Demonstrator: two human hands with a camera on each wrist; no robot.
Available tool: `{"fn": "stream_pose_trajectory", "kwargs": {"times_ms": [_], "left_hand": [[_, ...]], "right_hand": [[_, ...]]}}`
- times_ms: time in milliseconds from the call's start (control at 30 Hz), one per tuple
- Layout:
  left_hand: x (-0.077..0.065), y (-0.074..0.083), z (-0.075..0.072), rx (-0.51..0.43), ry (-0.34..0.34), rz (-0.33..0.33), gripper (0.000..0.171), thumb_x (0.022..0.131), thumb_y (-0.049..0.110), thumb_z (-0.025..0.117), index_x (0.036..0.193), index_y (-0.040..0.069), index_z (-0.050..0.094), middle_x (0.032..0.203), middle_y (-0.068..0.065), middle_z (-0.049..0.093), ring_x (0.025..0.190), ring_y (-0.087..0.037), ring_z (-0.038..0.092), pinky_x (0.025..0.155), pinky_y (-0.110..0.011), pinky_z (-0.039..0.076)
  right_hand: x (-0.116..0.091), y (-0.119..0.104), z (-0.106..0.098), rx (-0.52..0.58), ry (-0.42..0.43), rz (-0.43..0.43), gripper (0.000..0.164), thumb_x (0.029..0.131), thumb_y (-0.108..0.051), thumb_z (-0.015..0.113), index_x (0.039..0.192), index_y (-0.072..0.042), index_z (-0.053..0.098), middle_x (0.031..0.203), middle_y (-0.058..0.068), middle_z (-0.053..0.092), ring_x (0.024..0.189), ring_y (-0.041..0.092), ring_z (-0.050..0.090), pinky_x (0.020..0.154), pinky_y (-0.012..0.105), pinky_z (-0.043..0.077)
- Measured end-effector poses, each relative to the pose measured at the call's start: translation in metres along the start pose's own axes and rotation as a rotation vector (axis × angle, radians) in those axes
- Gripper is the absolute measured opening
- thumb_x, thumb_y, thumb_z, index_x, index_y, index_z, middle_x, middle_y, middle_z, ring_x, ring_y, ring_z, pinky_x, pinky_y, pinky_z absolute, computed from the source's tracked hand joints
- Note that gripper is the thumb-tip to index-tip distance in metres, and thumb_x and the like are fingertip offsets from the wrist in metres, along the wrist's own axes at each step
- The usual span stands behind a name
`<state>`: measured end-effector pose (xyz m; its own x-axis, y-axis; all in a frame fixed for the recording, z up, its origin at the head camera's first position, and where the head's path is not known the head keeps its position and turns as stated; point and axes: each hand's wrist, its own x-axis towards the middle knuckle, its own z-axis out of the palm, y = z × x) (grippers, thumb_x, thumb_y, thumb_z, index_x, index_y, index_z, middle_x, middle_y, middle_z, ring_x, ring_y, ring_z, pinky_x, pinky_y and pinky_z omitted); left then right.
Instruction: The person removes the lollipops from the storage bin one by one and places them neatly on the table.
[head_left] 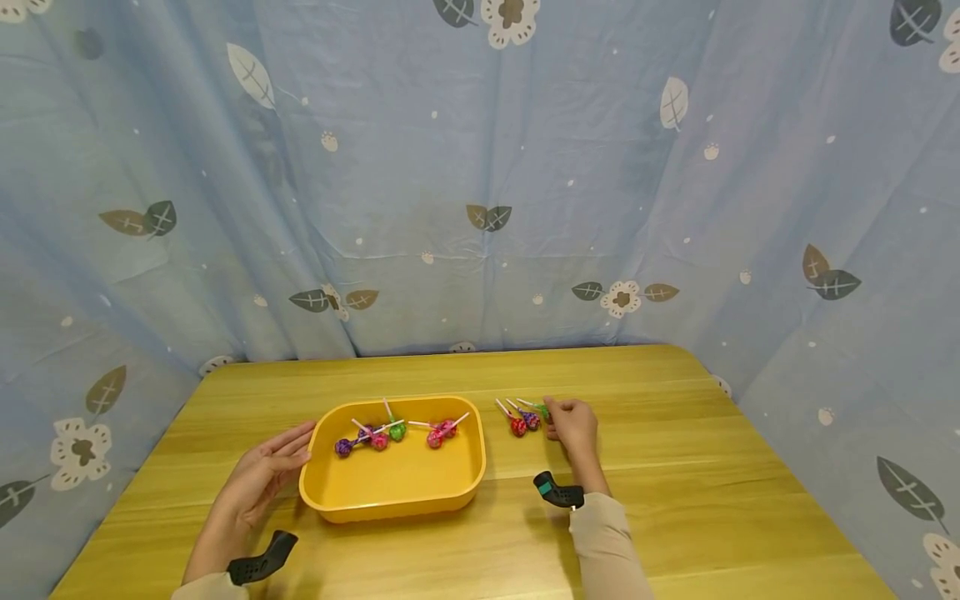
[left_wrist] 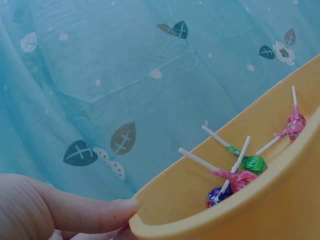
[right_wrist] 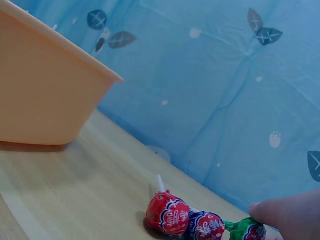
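My left hand (head_left: 258,475) is at the left end of a yellow plastic bin (head_left: 397,487), its fingers fairly straight and its thumb tip right at the rim in the left wrist view. Inside the bin lie several wrapped lollipops, among them a green one (left_wrist: 254,164), pink ones and purple ones. Right of the bin, my right hand (head_left: 573,429) pinches the head of a green lollipop (right_wrist: 246,229) between thumb and finger. Close beside it on the table lie a red lollipop (right_wrist: 167,214) and a purple lollipop (right_wrist: 205,226), sticks pointing away from me.
The bin and loose lollipops rest on a yellow wood-grain table (head_left: 697,500). A blue curtain (head_left: 420,167) with leaf and flower prints hangs behind the table's far edge. Each wrist carries a black camera mount.
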<state>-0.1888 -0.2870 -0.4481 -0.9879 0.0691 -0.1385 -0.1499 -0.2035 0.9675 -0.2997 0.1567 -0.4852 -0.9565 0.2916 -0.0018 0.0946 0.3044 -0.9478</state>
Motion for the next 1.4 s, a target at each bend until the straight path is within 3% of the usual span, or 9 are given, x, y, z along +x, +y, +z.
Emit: {"fn": "stream_pose_trajectory", "kwargs": {"times_ms": [267, 600, 867, 1133, 1400], "left_hand": [[0.0000, 0.0006, 0.0001, 0.000, 0.002, -0.006, 0.071, 0.094, 0.000, 0.058, 0.150, -0.008, 0.015, 0.116, 0.015, 0.061, 0.106, -0.001, 0.060, 0.092, -0.028, 0.049], [0.0001, 0.0007, 0.0005, 0.009, 0.006, -0.002, 0.070, 0.094, 0.000, 0.058, 0.150, -0.008, 0.016, 0.118, 0.015, 0.060, 0.106, -0.001, 0.060, 0.093, -0.028, 0.048], [-0.0001, 0.0009, 0.0002, 0.035, 0.006, -0.011, 0.070, 0.095, 0.001, 0.058, 0.151, -0.007, 0.018, 0.132, 0.007, 0.053, 0.107, 0.000, 0.059, 0.092, -0.028, 0.048], [-0.0002, 0.0008, 0.0005, 0.046, 0.014, -0.017, 0.070, 0.094, 0.002, 0.059, 0.151, -0.006, 0.018, 0.135, 0.005, 0.051, 0.106, 0.000, 0.059, 0.092, -0.027, 0.049], [0.0001, 0.0013, 0.0008, 0.071, 0.012, -0.013, 0.069, 0.095, 0.002, 0.058, 0.151, -0.006, 0.018, 0.145, -0.008, 0.037, 0.106, 0.002, 0.059, 0.093, -0.028, 0.048]], "right_hand": [[-0.0011, 0.0004, 0.0020, -0.112, 0.024, -0.030, 0.038, 0.093, -0.034, 0.065, 0.094, 0.005, 0.067, 0.078, 0.013, 0.067, 0.047, 0.015, 0.060, 0.045, 0.026, 0.051], [-0.0032, -0.0010, 0.0037, -0.214, 0.028, -0.073, 0.037, 0.094, -0.032, 0.065, 0.096, 0.005, 0.069, 0.063, 0.009, 0.064, 0.044, 0.016, 0.056, 0.045, 0.027, 0.042], [-0.0032, -0.0030, 0.0031, -0.204, 0.017, -0.060, 0.039, 0.093, -0.032, 0.065, 0.099, 0.007, 0.068, 0.068, 0.009, 0.065, 0.044, 0.014, 0.058, 0.044, 0.025, 0.045], [-0.0040, -0.0053, 0.0004, -0.163, -0.018, -0.032, 0.039, 0.093, -0.031, 0.064, 0.102, 0.008, 0.066, 0.077, 0.012, 0.065, 0.047, 0.016, 0.059, 0.045, 0.026, 0.051], [-0.0022, -0.0058, -0.0041, -0.188, -0.030, -0.021, 0.039, 0.092, -0.034, 0.066, 0.102, 0.004, 0.065, 0.071, 0.010, 0.066, 0.043, 0.014, 0.055, 0.041, 0.024, 0.046]]}}
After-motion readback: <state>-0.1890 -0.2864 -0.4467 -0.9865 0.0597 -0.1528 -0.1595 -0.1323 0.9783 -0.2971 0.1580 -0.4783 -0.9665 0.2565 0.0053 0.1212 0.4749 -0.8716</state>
